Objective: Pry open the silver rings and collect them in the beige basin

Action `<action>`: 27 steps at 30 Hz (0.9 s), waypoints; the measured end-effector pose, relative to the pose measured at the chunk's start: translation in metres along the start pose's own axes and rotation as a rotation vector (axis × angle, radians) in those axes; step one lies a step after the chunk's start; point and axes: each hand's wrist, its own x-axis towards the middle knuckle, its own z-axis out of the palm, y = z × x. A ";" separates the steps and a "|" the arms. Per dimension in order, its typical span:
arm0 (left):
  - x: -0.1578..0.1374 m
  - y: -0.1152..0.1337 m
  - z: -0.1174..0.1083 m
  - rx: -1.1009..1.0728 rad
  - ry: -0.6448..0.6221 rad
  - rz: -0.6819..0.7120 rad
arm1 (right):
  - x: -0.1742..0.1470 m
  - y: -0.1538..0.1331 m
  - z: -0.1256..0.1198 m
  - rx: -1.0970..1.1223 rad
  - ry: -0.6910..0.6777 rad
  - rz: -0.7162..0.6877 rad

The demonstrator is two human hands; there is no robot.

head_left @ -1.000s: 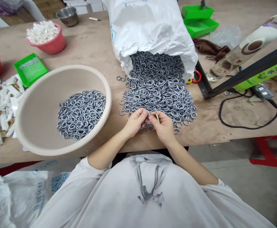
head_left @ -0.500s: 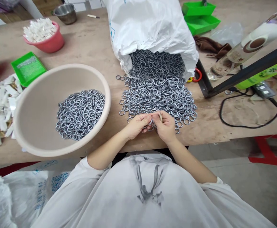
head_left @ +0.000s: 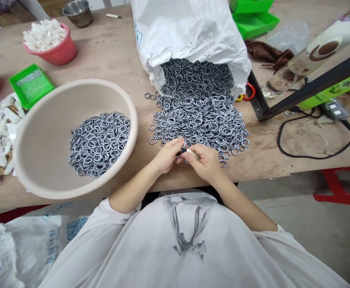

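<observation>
My left hand [head_left: 168, 157] is closed on a grey ring [head_left: 185, 145], only part of which shows at the fingertips. In my right hand [head_left: 205, 161] I pinch a short white stick with a black tip [head_left: 188, 151]. The black end points left and meets the ring and my left fingers; whether it goes through the ring I cannot tell. Both hands are at the near edge of a pile of loose grey rings [head_left: 199, 120]. These spill from the mouth of a white woven sack [head_left: 189, 32]. On the left, a beige basin [head_left: 43, 148] holds more grey rings.
A green tray [head_left: 47, 90], a pink bowl [head_left: 65, 54] of white pieces and a steel bowl [head_left: 78, 16] stand at the left. At the right are a black metal frame [head_left: 307, 92], a bottle [head_left: 295, 72], a black cable [head_left: 309, 156] and green bins [head_left: 255, 26].
The stick in my right hand has swung from pointing up to pointing left, with its black tip now at the ring. My hands stay close together over the pile's edge.
</observation>
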 end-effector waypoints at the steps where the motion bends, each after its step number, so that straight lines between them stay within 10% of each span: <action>1: 0.000 0.000 0.000 -0.002 0.001 -0.005 | 0.001 0.002 -0.001 -0.002 0.005 0.008; 7: -0.002 -0.001 -0.001 -0.018 -0.177 -0.016 | 0.011 0.012 -0.010 0.093 0.211 0.250; 15: -0.001 -0.004 -0.005 0.084 -0.131 0.022 | 0.018 0.003 -0.002 0.313 0.070 0.260; 22: 0.000 0.003 -0.007 0.049 -0.061 -0.050 | 0.008 0.043 -0.051 -0.477 0.194 0.377; 27: 0.002 0.003 -0.009 -0.030 -0.017 -0.093 | -0.004 0.059 -0.058 -0.491 0.154 0.377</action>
